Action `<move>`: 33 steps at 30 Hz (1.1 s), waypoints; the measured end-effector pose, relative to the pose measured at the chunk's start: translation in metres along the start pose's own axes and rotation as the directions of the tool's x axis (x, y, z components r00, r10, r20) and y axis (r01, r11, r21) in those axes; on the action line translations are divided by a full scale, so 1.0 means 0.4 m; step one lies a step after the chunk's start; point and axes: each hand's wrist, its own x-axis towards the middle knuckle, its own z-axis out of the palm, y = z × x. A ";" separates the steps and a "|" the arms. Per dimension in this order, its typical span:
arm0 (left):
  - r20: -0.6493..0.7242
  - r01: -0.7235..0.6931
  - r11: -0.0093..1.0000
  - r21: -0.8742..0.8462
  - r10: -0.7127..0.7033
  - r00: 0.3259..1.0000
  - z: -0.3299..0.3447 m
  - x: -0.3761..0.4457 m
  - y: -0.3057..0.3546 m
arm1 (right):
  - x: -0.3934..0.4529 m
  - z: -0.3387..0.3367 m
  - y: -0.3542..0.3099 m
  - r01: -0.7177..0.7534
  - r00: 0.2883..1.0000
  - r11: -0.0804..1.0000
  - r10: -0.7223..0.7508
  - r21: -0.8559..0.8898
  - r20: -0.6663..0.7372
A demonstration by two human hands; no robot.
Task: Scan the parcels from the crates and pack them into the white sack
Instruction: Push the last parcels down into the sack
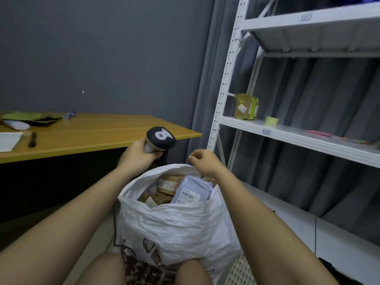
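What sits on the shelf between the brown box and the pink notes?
In the head view, a roll of pale tape stands between the brown box and the pink notes.

Sack (176,219) is standing btwn the person's knees, parcels (190,192) lying inside. Desk (98,134) is sitting behind-left of it, shelving rack (287,132) rising to the right. Left hand (137,154) is holding scanner (160,138) above sack's far-left rim, in front of desk edge; right hand (203,161) is hovering over far-right rim. Box (246,106) & tape roll (271,121) are sitting on mid shelf, roll just right of box.
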 end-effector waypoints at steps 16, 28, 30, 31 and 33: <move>-0.149 0.151 0.937 0.315 -0.108 0.983 -0.321 0.368 -0.163 | 0.381 0.226 -0.302 0.239 0.963 0.951 -0.207 -0.195 0.172; -0.306 0.481 0.733 0.481 -0.374 0.875 -0.313 0.695 -0.449 | 0.723 0.456 -0.283 0.271 0.961 0.936 -0.248 -0.226 0.122; -0.308 0.493 0.700 0.516 -0.385 0.870 -0.310 0.718 -0.483 | 0.744 0.471 -0.280 0.273 0.961 0.939 -0.254 -0.209 0.114; -0.309 0.496 0.686 0.532 -0.388 0.868 -0.308 0.725 -0.493 | 0.750 0.477 -0.278 0.278 0.959 0.939 -0.260 -0.202 0.109; -0.312 0.509 0.665 0.546 -0.403 0.860 -0.306 0.738 -0.500 | 0.757 0.482 -0.277 0.283 0.958 0.939 -0.266 -0.197 0.105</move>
